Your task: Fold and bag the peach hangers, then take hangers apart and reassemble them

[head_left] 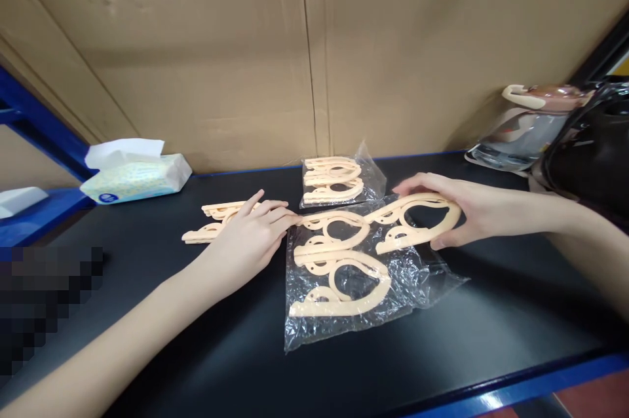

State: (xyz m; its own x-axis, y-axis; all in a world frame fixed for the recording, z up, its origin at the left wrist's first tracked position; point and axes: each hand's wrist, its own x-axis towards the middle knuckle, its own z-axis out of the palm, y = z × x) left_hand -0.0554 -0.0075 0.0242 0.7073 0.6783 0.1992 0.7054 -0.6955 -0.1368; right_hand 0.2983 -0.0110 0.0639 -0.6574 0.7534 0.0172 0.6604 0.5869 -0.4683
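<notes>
Several beige folding hangers (339, 306) lie in a crinkled clear plastic bag (304, 336) in the middle of the black table. My right hand (455, 202) is wrapped round the curved right end of another beige folding hanger (417, 236). Its left end overlaps the upper right of the bag; I cannot tell how much is inside. My left hand (260, 228) has its index fingertip at the bag's upper left edge, thumb hidden and other fingers spread. It partly covers loose folding hangers (204, 233). Behind, a smaller clear bag (373, 179) also contains beige folding hangers (334, 172).
A pack of tissues (142, 179) stands at the back left. At the back right are a clear water bottle (525, 130) and a dark bag (590, 156). A cardboard wall (221, 77) closes the back; blue frame bars (39, 123) edge the table.
</notes>
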